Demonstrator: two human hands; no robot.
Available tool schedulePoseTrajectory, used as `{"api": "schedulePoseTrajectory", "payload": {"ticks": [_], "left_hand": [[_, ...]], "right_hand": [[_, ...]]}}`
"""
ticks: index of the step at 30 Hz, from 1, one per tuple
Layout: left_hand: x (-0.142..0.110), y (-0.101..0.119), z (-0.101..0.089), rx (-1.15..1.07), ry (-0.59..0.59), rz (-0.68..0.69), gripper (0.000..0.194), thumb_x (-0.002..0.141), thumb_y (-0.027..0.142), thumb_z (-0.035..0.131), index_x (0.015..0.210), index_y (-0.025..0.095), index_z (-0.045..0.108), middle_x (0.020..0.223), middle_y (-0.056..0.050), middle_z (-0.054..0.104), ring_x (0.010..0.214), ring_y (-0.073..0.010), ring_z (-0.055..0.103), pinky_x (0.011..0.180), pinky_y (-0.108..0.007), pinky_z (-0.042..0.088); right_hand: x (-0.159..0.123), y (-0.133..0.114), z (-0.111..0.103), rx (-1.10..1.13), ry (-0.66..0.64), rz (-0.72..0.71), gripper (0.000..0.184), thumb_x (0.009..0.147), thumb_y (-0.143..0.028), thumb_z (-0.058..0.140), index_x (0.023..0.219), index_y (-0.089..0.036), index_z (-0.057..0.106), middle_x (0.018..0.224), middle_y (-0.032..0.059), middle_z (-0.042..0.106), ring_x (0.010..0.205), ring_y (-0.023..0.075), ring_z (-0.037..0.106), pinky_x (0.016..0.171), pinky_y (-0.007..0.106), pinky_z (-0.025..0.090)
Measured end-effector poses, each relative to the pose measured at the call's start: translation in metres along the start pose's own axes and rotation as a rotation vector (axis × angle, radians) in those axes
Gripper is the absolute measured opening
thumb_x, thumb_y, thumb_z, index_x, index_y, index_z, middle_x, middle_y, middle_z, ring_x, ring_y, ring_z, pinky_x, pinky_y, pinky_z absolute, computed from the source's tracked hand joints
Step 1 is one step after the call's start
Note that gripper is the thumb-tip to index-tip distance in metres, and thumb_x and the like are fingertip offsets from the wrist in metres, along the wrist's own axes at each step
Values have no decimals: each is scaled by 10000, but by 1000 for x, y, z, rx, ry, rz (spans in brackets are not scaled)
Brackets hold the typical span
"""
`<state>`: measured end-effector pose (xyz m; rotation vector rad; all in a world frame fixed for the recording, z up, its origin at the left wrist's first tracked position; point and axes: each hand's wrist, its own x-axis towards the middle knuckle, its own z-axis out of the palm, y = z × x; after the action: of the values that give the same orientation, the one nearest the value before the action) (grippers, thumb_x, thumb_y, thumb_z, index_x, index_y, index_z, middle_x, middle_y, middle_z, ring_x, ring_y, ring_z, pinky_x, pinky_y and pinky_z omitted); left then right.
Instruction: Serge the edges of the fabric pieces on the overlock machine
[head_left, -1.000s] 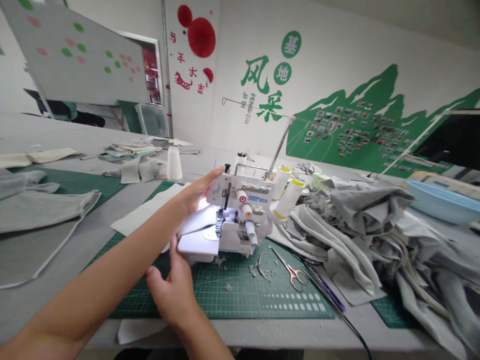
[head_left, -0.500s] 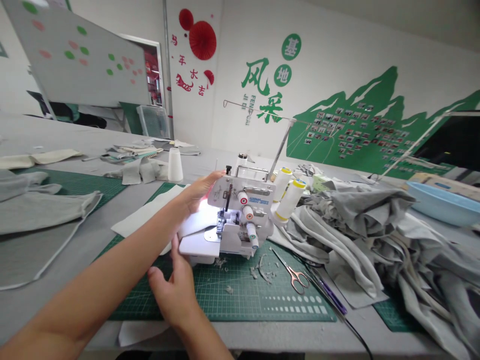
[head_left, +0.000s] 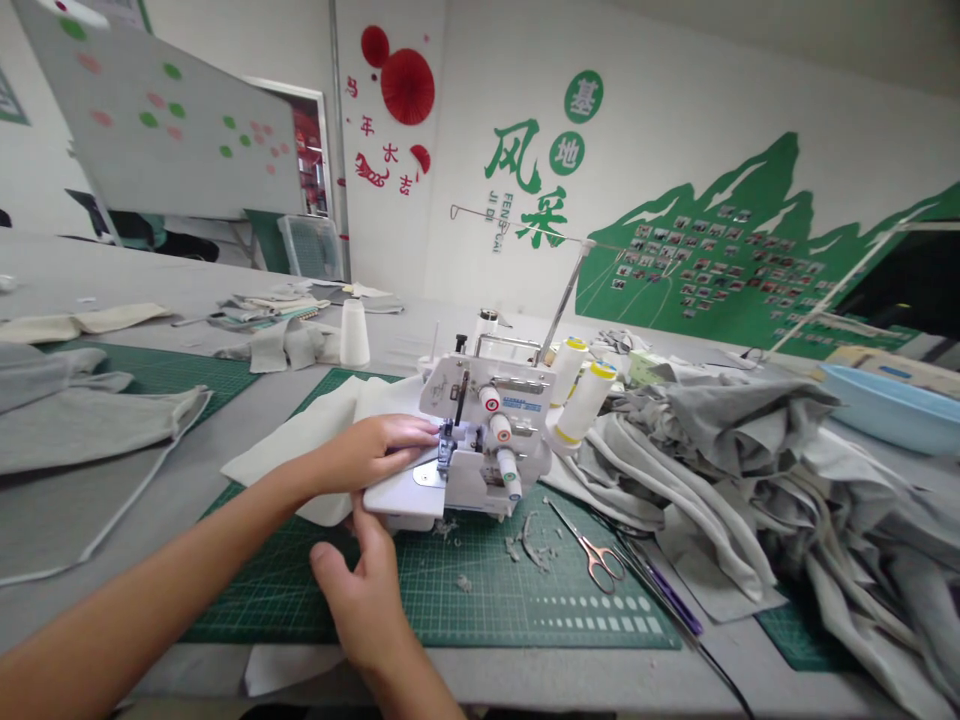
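Observation:
A white overlock sewing machine (head_left: 480, 430) with its lamp lit stands on the green cutting mat (head_left: 300, 590). My left hand (head_left: 379, 450) lies flat with its fingers stretched over the pale cloth (head_left: 330, 420), fingertips close to the presser foot (head_left: 445, 440). At the left end of the machine's bed (head_left: 405, 495) is my right hand (head_left: 367, 590), thumb spread away and forefinger against the bed's edge and the cloth. Its other fingers are mostly hidden. The cloth trails off leftward behind my left wrist.
Scissors (head_left: 592, 550) and a purple-handled tool (head_left: 671, 595) lie right of the machine. Beyond them rises a heap of grey cloth (head_left: 720, 440), near thread cones (head_left: 586, 405). A white cone (head_left: 354, 333) stands behind the cloth. Grey pieces (head_left: 90, 420) lie at left.
My left hand has come down from the machine's upper left side onto the cloth beside the presser foot. My right hand stays by the bed's left end.

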<state>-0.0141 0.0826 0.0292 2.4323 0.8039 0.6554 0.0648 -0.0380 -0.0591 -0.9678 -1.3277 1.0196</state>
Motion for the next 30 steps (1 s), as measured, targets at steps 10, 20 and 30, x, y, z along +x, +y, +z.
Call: {"api": "schedulePoseTrajectory", "payload": {"ticks": [10, 20, 30], "left_hand": [[-18, 22, -1, 308, -42, 114, 364, 958, 308, 509, 1277, 258, 678, 1301, -74, 685, 1182, -294, 596, 1048, -466, 420], [-30, 49, 12, 388, -6, 86, 357, 960, 272, 500, 1277, 209, 652, 1322, -82, 664, 1121, -275, 593, 975, -421, 489], [-41, 53, 38, 477, 91, 14, 446, 868, 242, 563, 1310, 213, 618, 1380, -99, 630, 1250, -330, 557, 1036, -502, 469]], "right_hand": [[-42, 21, -18, 4, 125, -87, 421, 897, -258, 608, 1309, -244, 689, 1331, 109, 676, 1239, 301, 630, 1076, 475, 487], [-47, 3, -51, 0, 436, -62, 205, 887, -372, 665, 838, -246, 820, 793, 62, 763, 748, 244, 725, 700, 339, 602], [-42, 2, -76, -268, 510, -193, 315, 913, -234, 578, 1204, -233, 700, 1173, 113, 719, 1054, 276, 692, 888, 425, 580]]}}
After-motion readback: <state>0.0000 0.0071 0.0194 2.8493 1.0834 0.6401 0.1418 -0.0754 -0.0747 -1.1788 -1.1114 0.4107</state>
